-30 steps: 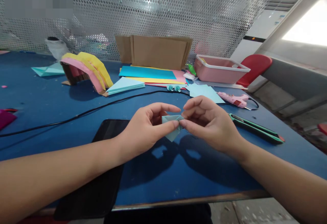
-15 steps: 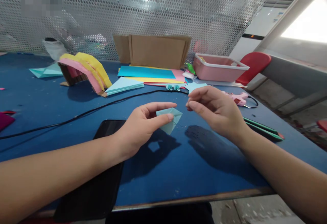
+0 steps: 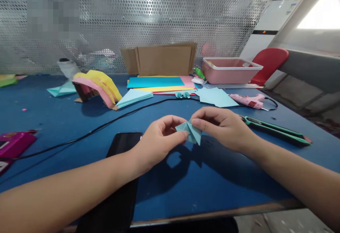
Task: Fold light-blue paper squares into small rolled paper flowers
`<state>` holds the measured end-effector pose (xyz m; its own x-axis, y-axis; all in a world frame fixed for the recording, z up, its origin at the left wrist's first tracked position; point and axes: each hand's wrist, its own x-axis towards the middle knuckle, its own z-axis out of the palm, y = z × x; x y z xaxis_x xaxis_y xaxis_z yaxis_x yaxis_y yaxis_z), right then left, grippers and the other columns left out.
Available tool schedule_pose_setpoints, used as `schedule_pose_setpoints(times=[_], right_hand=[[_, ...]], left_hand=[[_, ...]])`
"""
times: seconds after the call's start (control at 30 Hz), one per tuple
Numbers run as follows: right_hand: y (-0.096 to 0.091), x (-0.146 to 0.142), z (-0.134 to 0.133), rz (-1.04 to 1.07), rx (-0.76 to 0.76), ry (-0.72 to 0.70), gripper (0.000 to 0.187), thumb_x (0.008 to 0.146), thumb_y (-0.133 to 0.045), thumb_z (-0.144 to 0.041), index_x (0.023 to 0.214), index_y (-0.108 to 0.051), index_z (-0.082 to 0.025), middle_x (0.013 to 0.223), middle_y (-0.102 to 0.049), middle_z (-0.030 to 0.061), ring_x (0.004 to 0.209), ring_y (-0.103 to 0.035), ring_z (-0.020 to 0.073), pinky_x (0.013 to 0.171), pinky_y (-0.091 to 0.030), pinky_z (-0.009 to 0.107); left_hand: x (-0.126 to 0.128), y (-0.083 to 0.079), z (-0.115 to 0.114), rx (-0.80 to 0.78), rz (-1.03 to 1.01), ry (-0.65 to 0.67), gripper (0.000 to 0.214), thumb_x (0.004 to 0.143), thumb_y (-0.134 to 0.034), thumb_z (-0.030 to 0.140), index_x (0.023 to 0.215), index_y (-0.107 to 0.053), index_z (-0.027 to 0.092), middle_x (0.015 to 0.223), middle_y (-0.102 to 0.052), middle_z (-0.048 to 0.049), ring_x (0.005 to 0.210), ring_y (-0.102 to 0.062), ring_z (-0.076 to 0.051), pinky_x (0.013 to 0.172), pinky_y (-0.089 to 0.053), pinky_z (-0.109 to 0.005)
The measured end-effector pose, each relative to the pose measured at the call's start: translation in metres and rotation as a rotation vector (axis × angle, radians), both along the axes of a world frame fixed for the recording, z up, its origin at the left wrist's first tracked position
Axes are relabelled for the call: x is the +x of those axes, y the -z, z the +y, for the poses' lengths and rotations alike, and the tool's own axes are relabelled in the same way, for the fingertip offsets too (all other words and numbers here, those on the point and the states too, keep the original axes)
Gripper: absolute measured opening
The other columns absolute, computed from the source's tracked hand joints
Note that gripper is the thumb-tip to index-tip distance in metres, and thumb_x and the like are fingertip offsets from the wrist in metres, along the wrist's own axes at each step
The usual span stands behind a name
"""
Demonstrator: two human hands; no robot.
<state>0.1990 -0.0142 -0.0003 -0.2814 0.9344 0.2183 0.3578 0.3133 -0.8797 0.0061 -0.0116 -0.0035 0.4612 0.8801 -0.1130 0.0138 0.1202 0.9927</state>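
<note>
Presently, the folded light-blue paper (image 3: 196, 133) is held above the blue table (image 3: 170, 204), between both hands and clear of the surface, its shadow falling below. The left hand (image 3: 159, 140) grips it from the left side: thumb pressed on the near face, forefinger bent around behind, no gap at the pinch; its remaining fingers are largely hidden. The right hand (image 3: 224, 128) has thumb and forefinger nearly together at the paper's upper edge, taking hold there, with the other fingers curled loosely. Creases and pointed corners are visible in the piece.

Under the left forearm lies a black flat-screened device (image 3: 119, 197), partly covered. Just beyond the right hand sits a long green-and-black tool (image 3: 276, 130); its exact type could not be determined. Behind it is a pink glue gun (image 3: 248, 101), next to loose light-blue sheets (image 3: 219, 97). Two small curled paper pieces (image 3: 182, 94) rest near those sheets, close to a black cable (image 3: 108, 122). Farther left stand a stack of triangular folded paper (image 3: 134, 98) and, touching or nearly so, a pink-and-yellow arch (image 3: 99, 86).
</note>
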Motion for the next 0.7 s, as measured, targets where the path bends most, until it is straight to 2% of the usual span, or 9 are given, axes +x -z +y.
schedule_pose_setpoints(times=[0.1,0.2,0.3,0.43,0.7], right_hand=[[-0.0018,-0.0009,-0.0003,0.049,-0.001,0.002,0.015,0.085,-0.063,-0.033,0.093,-0.063,-0.019,0.064,-0.061,-0.0025,0.056,-0.056,0.0111,0.054,-0.046,0.022],[-0.0034,-0.0007,-0.0018,0.114,-0.032,-0.009,0.023,0.083,-0.066,-0.029,0.102,-0.059,-0.019,0.065,-0.064,-0.0029,0.055,-0.058,0.0112,0.053,-0.048,0.023],[-0.0037,0.0012,-0.0024,0.19,-0.058,-0.04,0.024,0.081,-0.067,-0.028,0.101,-0.057,-0.02,0.071,-0.068,-0.0014,0.062,-0.065,0.0136,0.06,-0.053,0.026],[-0.002,0.0038,-0.0009,0.226,-0.071,-0.066,0.02,0.083,-0.065,-0.026,0.1,-0.056,-0.021,0.072,-0.068,-0.0014,0.064,-0.068,0.0145,0.064,-0.056,0.028],[-0.0029,0.0065,-0.0012,0.249,-0.102,-0.102,0.017,0.087,-0.061,-0.025,0.102,-0.055,-0.02,0.071,-0.067,-0.0012,0.064,-0.066,0.0133,0.067,-0.056,0.029]], left_hand=[[0.0003,-0.0036,-0.0014,-0.013,0.012,0.015,0.018,0.078,-0.07,0.028,0.088,-0.061,0.017,0.085,-0.064,-0.0007,0.079,-0.062,-0.014,0.08,-0.05,-0.032],[0.0019,-0.0059,-0.0015,-0.094,-0.074,-0.039,0.017,0.075,-0.073,0.025,0.081,-0.059,0.017,0.077,-0.062,0.0022,0.072,-0.061,-0.011,0.076,-0.051,-0.029],[0.0038,-0.0076,-0.0011,-0.145,-0.135,-0.09,0.019,0.074,-0.075,0.025,0.079,-0.058,0.018,0.076,-0.062,0.0028,0.07,-0.06,-0.01,0.07,-0.052,-0.025],[0.0049,-0.0078,-0.0009,-0.111,-0.13,-0.106,0.022,0.072,-0.077,0.028,0.077,-0.058,0.018,0.071,-0.062,0.0035,0.066,-0.059,-0.01,0.061,-0.051,-0.023],[0.0041,-0.0037,-0.0004,-0.092,-0.25,-0.028,0.022,0.074,-0.077,0.021,0.087,-0.059,0.02,0.08,-0.067,0.0039,0.072,-0.064,-0.01,0.067,-0.054,-0.023]])
